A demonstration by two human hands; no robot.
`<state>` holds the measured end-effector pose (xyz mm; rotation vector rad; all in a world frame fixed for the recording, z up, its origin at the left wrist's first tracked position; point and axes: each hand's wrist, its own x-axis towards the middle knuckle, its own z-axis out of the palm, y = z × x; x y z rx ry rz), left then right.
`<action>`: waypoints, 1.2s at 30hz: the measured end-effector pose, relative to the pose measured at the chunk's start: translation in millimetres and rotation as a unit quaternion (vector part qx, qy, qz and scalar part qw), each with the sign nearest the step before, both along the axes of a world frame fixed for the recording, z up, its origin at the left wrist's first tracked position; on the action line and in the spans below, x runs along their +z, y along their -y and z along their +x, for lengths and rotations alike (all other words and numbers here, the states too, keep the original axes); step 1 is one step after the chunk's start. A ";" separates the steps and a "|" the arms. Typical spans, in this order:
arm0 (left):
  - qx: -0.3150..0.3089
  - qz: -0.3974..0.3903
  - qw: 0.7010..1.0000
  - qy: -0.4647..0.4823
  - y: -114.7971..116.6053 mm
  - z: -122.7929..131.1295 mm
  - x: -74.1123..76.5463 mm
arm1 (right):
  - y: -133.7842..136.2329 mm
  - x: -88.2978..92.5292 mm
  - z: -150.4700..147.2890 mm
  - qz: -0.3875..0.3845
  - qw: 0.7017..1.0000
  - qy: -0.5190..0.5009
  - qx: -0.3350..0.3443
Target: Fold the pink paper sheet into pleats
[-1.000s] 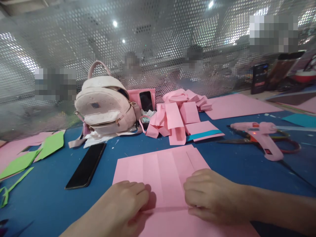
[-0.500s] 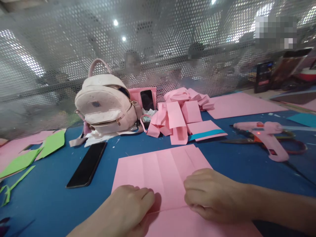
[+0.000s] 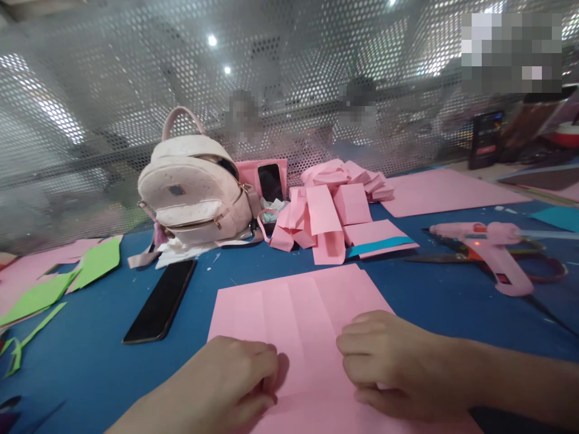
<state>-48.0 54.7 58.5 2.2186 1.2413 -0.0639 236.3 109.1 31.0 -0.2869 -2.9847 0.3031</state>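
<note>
A pink paper sheet (image 3: 312, 337) with several parallel creases lies on the blue table in front of me, its near part running out of view at the bottom. My left hand (image 3: 235, 377) rests on its left side, fingers curled and thumb close to them, closed on the paper. On the right side, my right hand (image 3: 384, 361) is also closed on the sheet with bent fingers, a bit of pink showing between thumb and fingers. The undersides of both hands are partly hidden. Bare paper shows between the two hands.
Behind the sheet are folded pink paper pieces (image 3: 335, 205) and a pale backpack (image 3: 194, 187). A black phone (image 3: 160, 301) lies left. At right, a pink glue gun (image 3: 493, 244) with a lit red light lies over scissors (image 3: 438, 258). Green paper (image 3: 97, 262) is far left.
The raised crease across the sheet between my hands has flattened out. My left hand has shifted slightly left and its thumb now shows. The right hand's thumb has moved slightly away from its fingers.
</note>
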 end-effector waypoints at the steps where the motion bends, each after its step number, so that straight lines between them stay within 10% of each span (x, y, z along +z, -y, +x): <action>1: 0.008 -0.004 1.000 0.002 -0.2 -0.2 0.0 | 0.8 -0.5 0.3 -0.005 1.000 0.007 -0.008; 15: 0.056 -0.059 0.995 -0.051 -11.2 -12.0 10.0 | -11.2 13.7 11.5 -0.247 0.960 0.050 -0.120; 36: 0.066 -0.065 0.987 -0.132 -17.9 -9.8 15.5 | -19.1 26.4 14.5 -0.247 0.948 0.113 -0.164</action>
